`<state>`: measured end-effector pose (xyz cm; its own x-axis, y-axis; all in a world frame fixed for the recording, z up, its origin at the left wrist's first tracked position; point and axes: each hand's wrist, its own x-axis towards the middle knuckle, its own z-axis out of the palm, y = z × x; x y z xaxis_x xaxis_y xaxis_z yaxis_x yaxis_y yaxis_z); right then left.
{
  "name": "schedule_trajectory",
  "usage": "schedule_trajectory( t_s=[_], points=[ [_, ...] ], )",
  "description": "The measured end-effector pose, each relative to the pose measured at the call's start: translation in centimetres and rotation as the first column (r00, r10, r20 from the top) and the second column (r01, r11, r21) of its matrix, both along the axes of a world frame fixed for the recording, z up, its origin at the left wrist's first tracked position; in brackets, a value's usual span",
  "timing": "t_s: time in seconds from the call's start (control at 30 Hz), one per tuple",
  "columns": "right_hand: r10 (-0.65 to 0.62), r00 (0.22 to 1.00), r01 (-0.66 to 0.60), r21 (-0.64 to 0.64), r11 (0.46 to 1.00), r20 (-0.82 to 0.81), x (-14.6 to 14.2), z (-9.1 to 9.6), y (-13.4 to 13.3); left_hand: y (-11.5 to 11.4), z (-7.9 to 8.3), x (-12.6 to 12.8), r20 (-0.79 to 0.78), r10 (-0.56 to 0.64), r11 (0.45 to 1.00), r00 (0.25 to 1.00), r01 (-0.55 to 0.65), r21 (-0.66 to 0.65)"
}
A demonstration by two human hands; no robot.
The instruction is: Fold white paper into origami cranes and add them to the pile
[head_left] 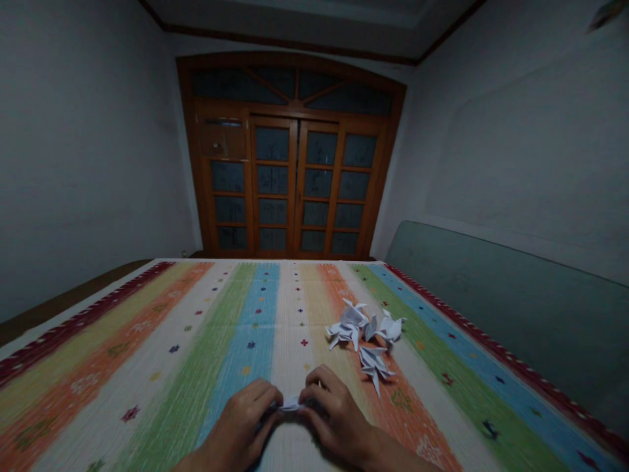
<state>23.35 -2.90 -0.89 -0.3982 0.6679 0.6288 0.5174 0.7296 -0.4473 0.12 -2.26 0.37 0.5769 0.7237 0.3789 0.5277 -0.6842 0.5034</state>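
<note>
My left hand (246, 419) and my right hand (331, 413) are close together at the near edge of a striped cloth (221, 341). Both pinch a small piece of folded white paper (291, 406) between their fingertips, pressed down on the cloth. Most of the paper is hidden under the fingers. Just beyond my right hand lie three folded white paper figures (366, 334) in a loose cluster on the orange and green stripes.
The striped cloth covers a wide flat surface that runs away from me. A grey-green padded panel (501, 308) lines the right wall. Wooden doors with glass panes (292, 190) stand at the far end. The room is dim.
</note>
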Motion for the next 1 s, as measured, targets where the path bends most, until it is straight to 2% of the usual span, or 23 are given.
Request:
schedule_trajectory(
  t_s=[0.13, 0.23, 0.37, 0.5, 0.73, 0.9, 1.0],
  points=[
    [0.054, 0.998, -0.056, 0.073, 0.996, 0.034, -0.1, 0.0, -0.1, -0.3, -0.3, 0.3, 0.046, -0.018, 1.000, 0.999, 0.018, -0.011],
    [0.057, 0.994, -0.071, 0.162, 0.984, 0.088, -0.3, 0.1, -0.2, -0.5, -0.3, 0.8, 0.122, 0.015, 0.992, 0.992, 0.001, -0.128],
    [-0.027, 0.999, 0.016, 0.245, 0.969, 0.041, -0.4, 0.5, -0.4, -0.7, 0.1, 1.3, 0.202, 0.125, 0.946, 0.971, -0.055, -0.320],
    [-0.084, 0.996, 0.078, 0.370, 0.926, 0.001, -0.3, 0.9, -0.6, -0.7, 0.2, 1.6, 0.261, 0.210, 0.910, 0.942, -0.091, -0.405],
    [-0.049, 0.999, 0.041, 0.383, 0.923, 0.011, 0.1, 0.7, -0.6, -0.6, -0.2, 2.3, 0.404, 0.285, 0.794, 0.869, 0.022, -0.607],
    [-0.022, 1.000, 0.023, 0.414, 0.910, -0.005, 0.4, 0.3, -0.6, -0.4, -0.4, 2.4, 0.461, 0.269, 0.760, 0.846, 0.108, -0.641],
    [-0.012, 1.000, 0.014, 0.457, 0.889, -0.007, 0.5, 0.5, -0.7, -0.3, -0.5, 2.3, 0.489, 0.245, 0.763, 0.837, 0.145, -0.630]
  ],
)
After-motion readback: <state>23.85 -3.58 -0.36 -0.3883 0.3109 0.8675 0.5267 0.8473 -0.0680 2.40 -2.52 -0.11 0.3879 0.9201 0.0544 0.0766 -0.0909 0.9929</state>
